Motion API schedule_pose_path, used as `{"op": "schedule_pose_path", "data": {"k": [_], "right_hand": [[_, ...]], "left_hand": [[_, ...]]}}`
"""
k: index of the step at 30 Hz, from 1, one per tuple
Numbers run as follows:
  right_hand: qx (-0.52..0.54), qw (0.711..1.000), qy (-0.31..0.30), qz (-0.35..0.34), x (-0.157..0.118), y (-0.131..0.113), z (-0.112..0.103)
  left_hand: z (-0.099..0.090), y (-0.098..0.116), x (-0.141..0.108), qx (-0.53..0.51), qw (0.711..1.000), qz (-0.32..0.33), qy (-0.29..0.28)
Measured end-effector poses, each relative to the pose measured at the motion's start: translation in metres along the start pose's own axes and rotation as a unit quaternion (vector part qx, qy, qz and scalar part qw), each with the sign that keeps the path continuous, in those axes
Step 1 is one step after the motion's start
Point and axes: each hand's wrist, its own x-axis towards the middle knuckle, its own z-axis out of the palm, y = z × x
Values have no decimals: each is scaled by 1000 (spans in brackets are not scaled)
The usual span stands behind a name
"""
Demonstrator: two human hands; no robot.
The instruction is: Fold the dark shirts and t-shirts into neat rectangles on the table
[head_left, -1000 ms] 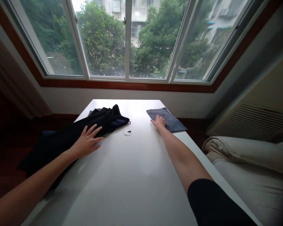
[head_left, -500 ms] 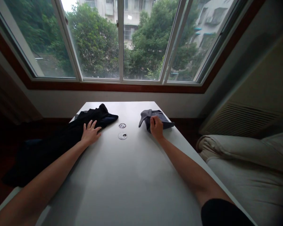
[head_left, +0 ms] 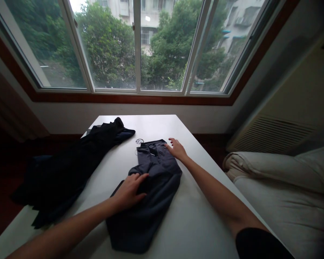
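A dark grey-blue garment (head_left: 162, 180) lies lengthwise on the white table, its banded top edge facing the window. A small pale label shows inside that edge; whether it is trousers or another piece I cannot tell. My left hand (head_left: 129, 190) rests on the garment's left side, fingers stretched and thumb apart. At the upper right corner of the garment is my right hand (head_left: 176, 148), its fingers apart and just touching or beside the fabric. A heap of black clothing (head_left: 78, 162) lies to the left and hangs over the table's edge.
On the white table (head_left: 205, 223), a round printed mark (head_left: 139, 141) shows by the garment's top; another is mostly covered. A cream padded seat (head_left: 283, 194) stands along the right. Beyond the table's far end are a wall and a window (head_left: 162, 64).
The grey garment, bunched in my right hand at the far right, now lies spread in the middle. My left hand has left the black clothing and come onto it; my right hand has opened.
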Motion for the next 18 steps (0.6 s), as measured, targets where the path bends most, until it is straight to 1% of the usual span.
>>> {"op": "schedule_pose_path", "data": {"k": [2, 4, 6, 7, 8, 9, 10, 11, 12, 13, 14, 15, 16, 17, 18], "right_hand": [[-52, 996, -71, 22, 9, -9, 14], [-104, 986, -130, 10, 6, -29, 32], [-164, 973, -164, -12, 1, -52, 48], [-187, 966, -178, -26, 0, -63, 54], [-200, 958, -200, -42, 0, -72, 58], [-200, 951, -230, -58, 2, -80, 61], [-186, 942, -270, -70, 6, -86, 61], [-156, 932, -319, -74, 11, -91, 60], [-107, 922, -366, -65, 18, -95, 58], [-40, 914, -402, -41, 27, -99, 56], [46, 906, -421, -9, 35, -104, 52], [146, 896, -420, 23, 45, -110, 49], [247, 881, -400, 48, 55, -118, 45], [341, 864, -365, 62, 65, -127, 41], [422, 845, -324, 63, 75, -138, 37]], "left_hand": [[9, 28, -28, 9, 999, 15, -40], [20, 49, -53, 33, 995, 39, -90], [29, 64, -72, 76, 979, 78, -170], [30, 68, -80, 96, 967, 106, -212], [27, 71, -87, 107, 953, 140, -247], [19, 73, -93, 104, 942, 175, -267], [6, 74, -98, 85, 939, 202, -267], [-13, 72, -104, 57, 942, 222, -247], [-35, 70, -109, 18, 953, 215, -212], [-59, 65, -115, -13, 969, 181, -170], [-85, 58, -120, -39, 981, 144, -125], [-110, 49, -126, -49, 991, 101, -77], [-133, 37, -131, -47, 997, 62, -22], [-153, 24, -137, -34, 998, 22, 38], [-170, 11, -141, -12, 993, -27, 118]]}}
